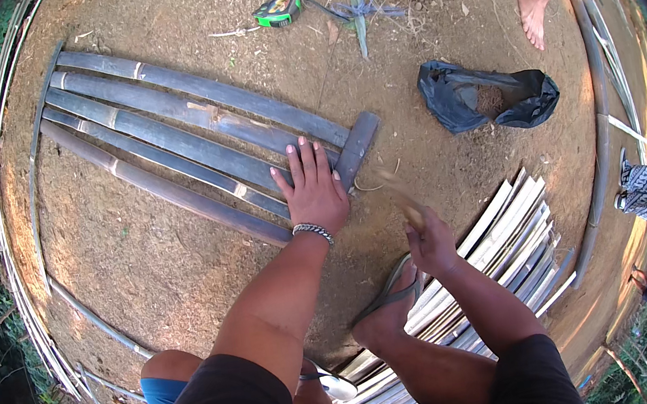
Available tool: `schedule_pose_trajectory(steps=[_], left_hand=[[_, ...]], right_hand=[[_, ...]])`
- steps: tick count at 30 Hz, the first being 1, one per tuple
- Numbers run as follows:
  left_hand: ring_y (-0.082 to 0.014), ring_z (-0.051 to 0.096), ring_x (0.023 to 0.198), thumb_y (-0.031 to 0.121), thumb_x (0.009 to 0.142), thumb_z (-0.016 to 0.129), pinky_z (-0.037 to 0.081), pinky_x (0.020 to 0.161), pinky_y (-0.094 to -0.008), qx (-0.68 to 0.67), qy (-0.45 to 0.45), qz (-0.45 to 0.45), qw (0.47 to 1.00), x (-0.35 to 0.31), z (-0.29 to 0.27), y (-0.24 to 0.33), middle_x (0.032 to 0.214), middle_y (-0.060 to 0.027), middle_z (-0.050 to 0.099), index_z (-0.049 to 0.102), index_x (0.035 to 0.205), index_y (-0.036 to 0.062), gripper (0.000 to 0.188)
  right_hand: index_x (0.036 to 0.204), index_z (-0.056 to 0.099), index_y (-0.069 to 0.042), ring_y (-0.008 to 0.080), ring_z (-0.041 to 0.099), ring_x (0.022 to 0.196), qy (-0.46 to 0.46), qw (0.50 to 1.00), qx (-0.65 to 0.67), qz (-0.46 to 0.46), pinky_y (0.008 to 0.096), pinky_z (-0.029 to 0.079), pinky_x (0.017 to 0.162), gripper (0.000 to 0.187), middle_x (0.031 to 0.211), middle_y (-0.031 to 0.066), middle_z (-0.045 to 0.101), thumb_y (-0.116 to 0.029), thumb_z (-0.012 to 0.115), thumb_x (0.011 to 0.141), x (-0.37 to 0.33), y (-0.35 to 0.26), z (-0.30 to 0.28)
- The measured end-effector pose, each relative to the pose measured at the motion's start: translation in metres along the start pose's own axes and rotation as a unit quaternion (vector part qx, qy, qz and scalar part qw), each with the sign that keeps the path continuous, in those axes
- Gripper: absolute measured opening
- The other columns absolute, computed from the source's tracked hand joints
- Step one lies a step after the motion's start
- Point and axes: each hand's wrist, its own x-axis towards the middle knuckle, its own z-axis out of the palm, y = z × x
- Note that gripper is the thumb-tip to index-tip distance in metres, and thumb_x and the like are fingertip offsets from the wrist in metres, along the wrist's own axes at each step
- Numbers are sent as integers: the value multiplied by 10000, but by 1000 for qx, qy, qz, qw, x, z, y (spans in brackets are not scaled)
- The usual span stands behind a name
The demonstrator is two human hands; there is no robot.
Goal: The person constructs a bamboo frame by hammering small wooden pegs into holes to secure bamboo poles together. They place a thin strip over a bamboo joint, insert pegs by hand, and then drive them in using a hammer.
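My left hand [315, 200] lies flat, fingers spread, on the right ends of several dark split-bamboo slats [187, 130]. These slats lie side by side on the ground with gaps between them. A short bamboo crosspiece [358, 144] sits across their right ends, just beyond my left fingertips. Another thin bamboo strip [38, 145] runs along their far left ends. My right hand [433, 245] is closed around a hammer-like tool with a wooden handle [411, 212], raised near the crosspiece. The tool's upper end is smeared by motion, so its head cannot be made out.
An open black plastic bag [447, 100] holding small reddish-brown pieces stands to the right. Pale bamboo strips [500, 240] are piled beside my right leg. A green tape measure [278, 10] lies at the back. Another person's bare foot [534, 15] shows at upper right.
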Motion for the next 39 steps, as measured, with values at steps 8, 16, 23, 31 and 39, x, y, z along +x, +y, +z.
schedule_pose_trajectory(steps=[8,16,23,31,39], left_hand=[[-397,119,1613,310,1038,443,22,1243,-695,1,7,2,1000,-1,3,-1,1744,-178,161,296,1627,17,674],[-385,108,1617,306,1033,449,28,1240,-703,-6,12,1,1000,0,1,-1,1746,-164,158,309,1622,20,669],[-375,116,1617,303,1025,454,24,1240,-704,-10,10,1,1000,0,1,1,1743,-154,179,334,1615,30,661],[-371,122,1616,299,1023,459,33,1240,-705,-1,5,0,1000,-1,-1,-1,1742,-156,181,340,1613,29,659],[-367,127,1616,294,1026,456,39,1240,-708,-4,5,1,1000,0,0,0,1740,-152,188,341,1614,29,654]], right_hand=[[1480,466,-86,450,698,890,43,998,40,-16,514,572,760,534,1112,219,676,-105,642,977,-4,14,10],[1480,468,-84,459,689,901,11,1000,-26,2,511,564,767,581,1123,219,663,-57,665,935,-1,11,18],[1488,454,-96,476,678,929,-14,999,-46,7,513,559,767,599,1127,227,662,-37,667,930,-1,31,23],[1493,458,-125,476,670,908,3,996,-26,-84,528,553,752,593,1107,225,658,-57,655,938,-3,35,13],[1495,478,-121,438,661,863,80,979,22,-187,501,556,727,589,1063,195,655,-101,664,937,1,36,9]])
